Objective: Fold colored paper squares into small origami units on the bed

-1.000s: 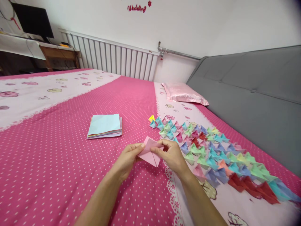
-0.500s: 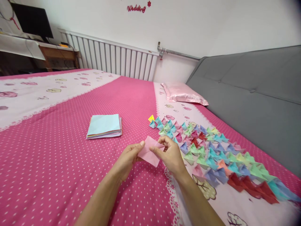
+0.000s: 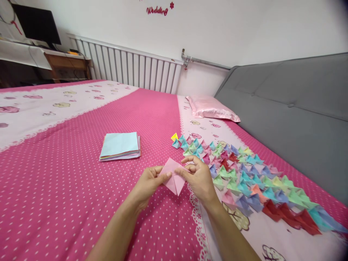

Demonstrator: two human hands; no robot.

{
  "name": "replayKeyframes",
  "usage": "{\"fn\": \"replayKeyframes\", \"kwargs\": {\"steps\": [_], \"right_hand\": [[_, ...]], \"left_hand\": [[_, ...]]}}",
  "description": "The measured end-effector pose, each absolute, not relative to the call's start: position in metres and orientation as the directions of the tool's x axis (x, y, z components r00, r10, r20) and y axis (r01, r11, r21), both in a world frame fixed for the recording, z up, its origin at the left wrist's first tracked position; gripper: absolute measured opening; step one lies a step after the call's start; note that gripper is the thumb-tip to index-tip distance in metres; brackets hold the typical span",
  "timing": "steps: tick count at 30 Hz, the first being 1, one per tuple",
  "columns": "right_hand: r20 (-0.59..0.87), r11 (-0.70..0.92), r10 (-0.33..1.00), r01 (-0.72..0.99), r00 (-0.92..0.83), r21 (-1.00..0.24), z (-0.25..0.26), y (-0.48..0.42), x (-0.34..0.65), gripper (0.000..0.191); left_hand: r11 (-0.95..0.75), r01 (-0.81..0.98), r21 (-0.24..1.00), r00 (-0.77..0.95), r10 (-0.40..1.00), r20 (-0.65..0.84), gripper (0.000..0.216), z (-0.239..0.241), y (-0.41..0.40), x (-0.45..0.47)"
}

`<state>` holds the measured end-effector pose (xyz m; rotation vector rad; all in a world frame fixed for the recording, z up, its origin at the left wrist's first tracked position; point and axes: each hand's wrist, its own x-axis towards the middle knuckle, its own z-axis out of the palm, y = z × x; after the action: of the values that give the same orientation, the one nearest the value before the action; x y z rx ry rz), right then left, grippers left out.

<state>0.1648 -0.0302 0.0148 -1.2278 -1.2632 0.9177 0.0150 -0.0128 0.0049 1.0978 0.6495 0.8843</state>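
A pink sheet of origami paper (image 3: 171, 166), folded into a small diamond-like square with a crease down its lower half, is held between both hands above the bed. My left hand (image 3: 150, 181) pinches its left side, thumb on top and fingers beneath. On the right side, my right hand (image 3: 198, 177) grips the paper with its thumb on the upper face and fingers curled behind. Beyond my left hand lies a stack of coloured paper squares (image 3: 121, 142), light blue on top. To the right of my right hand, many folded paper boats (image 3: 233, 174) stand in rows.
The bedspread (image 3: 67, 203) is pink with white dots and printed pale bands. A pink pillow (image 3: 210, 108) lies near the grey padded headboard (image 3: 285, 87). A white radiator (image 3: 127, 63) runs along the wall, and a monitor (image 3: 36, 26) stands on a desk at far left.
My left thumb has moved inward across the paper, toward the right thumb. The paper has turned slightly, and its lower crease shows more clearly.
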Motion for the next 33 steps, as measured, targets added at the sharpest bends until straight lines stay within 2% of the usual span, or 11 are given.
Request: {"fn": "replayKeyframes", "kwargs": {"steps": [10, 21, 29, 33], "right_hand": [[0.17, 0.164, 0.982, 0.079, 0.079, -0.983, 0.016, -0.028, 0.17, 0.019], [0.169, 0.165, 0.985, 0.075, 0.04, -0.983, 0.014, -0.026, 0.175, 0.022], [0.141, 0.134, 0.99, 0.188, 0.023, -0.973, 0.015, -0.026, 0.175, 0.031], [0.088, 0.095, 0.995, 0.179, -0.044, -0.979, 0.018, -0.028, 0.174, 0.018]], "left_hand": [[0.22, -0.308, 0.926, 0.506, 0.862, -0.037, 0.029, 0.005, -0.011, 0.014], [0.214, -0.298, 0.93, 0.516, 0.856, -0.032, 0.027, 0.002, -0.01, 0.014], [0.047, -0.059, 0.997, 0.587, 0.81, -0.003, 0.035, -0.007, -0.008, 0.015], [-0.018, 0.044, 0.999, 0.611, 0.792, -0.013, 0.037, -0.01, -0.008, 0.015]]}}
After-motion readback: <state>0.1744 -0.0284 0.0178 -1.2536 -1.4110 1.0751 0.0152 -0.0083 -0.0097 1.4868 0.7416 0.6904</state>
